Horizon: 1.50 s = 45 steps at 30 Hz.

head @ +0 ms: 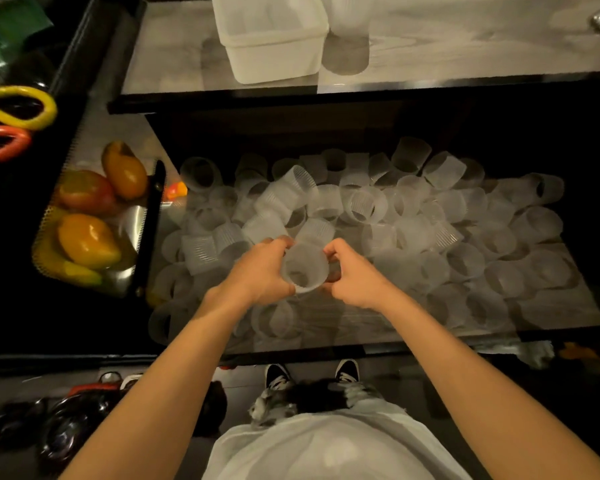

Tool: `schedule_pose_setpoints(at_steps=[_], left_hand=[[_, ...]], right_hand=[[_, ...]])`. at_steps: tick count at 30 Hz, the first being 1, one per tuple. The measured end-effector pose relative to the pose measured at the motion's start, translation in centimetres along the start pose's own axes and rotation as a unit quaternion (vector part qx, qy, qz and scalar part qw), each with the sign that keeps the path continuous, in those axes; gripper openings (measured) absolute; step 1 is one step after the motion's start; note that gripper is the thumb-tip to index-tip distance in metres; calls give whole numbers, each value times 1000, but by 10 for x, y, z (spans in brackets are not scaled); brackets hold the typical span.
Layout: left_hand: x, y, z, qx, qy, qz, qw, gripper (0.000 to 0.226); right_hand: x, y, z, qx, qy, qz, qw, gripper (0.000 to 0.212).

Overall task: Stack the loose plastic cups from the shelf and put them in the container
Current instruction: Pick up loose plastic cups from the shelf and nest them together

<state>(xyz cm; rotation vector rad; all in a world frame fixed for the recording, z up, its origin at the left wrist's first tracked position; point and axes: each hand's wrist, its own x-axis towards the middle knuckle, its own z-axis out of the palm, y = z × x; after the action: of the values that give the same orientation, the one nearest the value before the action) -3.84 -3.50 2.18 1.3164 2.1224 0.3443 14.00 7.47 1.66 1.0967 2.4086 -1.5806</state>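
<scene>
You are in the stacking step, and early in the job by the look of it. Your left hand (257, 271) curls round a frosted cup (303, 268) from its left side. Your right hand (354, 275) pinches the same cup at its right wall, so both hands are closed on it, with its mouth turned up toward you. I cannot tell whether it is a single cup or a few nested together. You hold it just above the loose cups (361, 209), which lie tumbled, some on their sides and some upright, across nearly the whole lower shelf (551, 320). The container (271, 46) stands on the upper surface (465, 46), well apart from your hands, and I cannot make out anything inside its cloudy walls. For the next move, I judge that you free one hand, take a loose cup lying near, turn it to match the held one and slide the two together. Keep them in line, since such thin walls likely buckle under a skewed push.
</scene>
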Motion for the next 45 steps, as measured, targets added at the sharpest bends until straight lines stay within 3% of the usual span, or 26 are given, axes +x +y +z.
schedule_pose_setpoints(at_steps=[3,9,13,15,17,19,21,24,27,31,35,42,45], left_hand=[[-1,0,12,9,-14,-20,1000,82],[2,8,45,-1,-34,-46,998,54],[2,11,58,-18,-44,-78,996,63],[1,8,57,-24,-36,-88,995,70],[-1,8,49,-32,-13,-87,996,70],[-4,7,34,-34,29,-84,995,61],[-5,5,17,-41,92,-88,991,50],[-6,-11,-4,-49,153,-116,980,43],[-5,-27,-13,-38,136,-127,982,46],[-8,-38,-12,-35,96,-129,986,47],[-10,-42,-9,-36,96,-130,986,39],[-14,-50,-28,-114,125,-116,979,40],[-23,-56,-34,-154,102,-100,978,64]], right_hand=[[4,6,7,-14,-15,5,1000,46],[5,24,8,-68,-12,27,997,50],[6,33,8,-80,-20,50,995,59],[8,30,10,-137,-23,62,988,68],[8,20,9,-212,16,65,975,66],[8,4,6,-233,88,42,968,47],[8,-16,7,-168,126,34,977,28],[14,-46,25,-3,75,68,995,12],[19,-60,50,164,-24,136,977,11],[22,-71,67,181,-99,191,960,14],[28,-72,72,238,-76,222,943,16],[23,-71,65,339,28,180,923,22],[24,-63,61,319,62,142,935,40]])
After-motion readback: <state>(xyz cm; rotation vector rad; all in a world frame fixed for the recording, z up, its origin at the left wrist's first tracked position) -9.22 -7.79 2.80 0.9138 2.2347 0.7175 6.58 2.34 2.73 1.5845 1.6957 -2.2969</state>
